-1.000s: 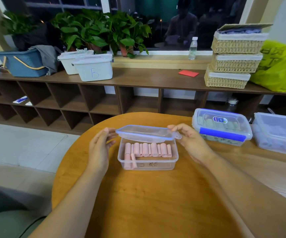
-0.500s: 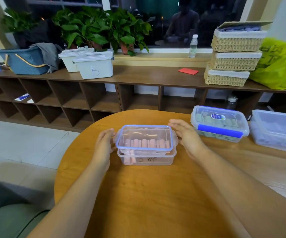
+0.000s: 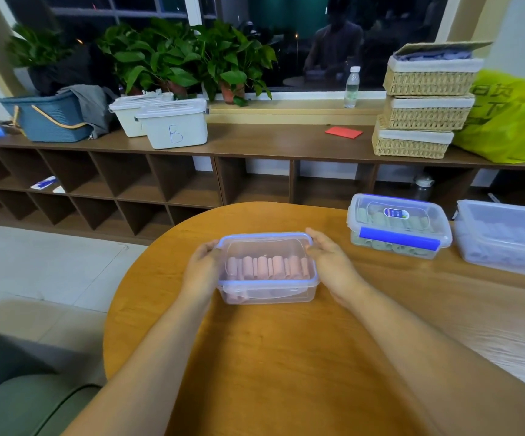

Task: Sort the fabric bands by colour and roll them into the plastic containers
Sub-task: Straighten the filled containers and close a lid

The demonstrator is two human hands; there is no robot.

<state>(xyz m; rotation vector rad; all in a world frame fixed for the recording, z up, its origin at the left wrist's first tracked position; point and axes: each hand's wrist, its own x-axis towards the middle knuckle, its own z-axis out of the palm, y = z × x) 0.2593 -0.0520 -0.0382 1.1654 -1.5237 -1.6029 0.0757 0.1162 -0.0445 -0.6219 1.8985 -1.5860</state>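
Well clear of table (image 3: 286, 366) edges: container (image 3: 267, 269)

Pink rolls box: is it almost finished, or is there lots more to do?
Nearly. Done: the pink rolls lie packed in their box, and the green box is clipped shut. In hand: left hand and right hand hold the lid on top. Left: probably snapping its clips shut.

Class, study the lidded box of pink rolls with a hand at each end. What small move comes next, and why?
Probably press the lid down to seat it: it lies on the pink-roll container, left hand and right hand holding its ends.
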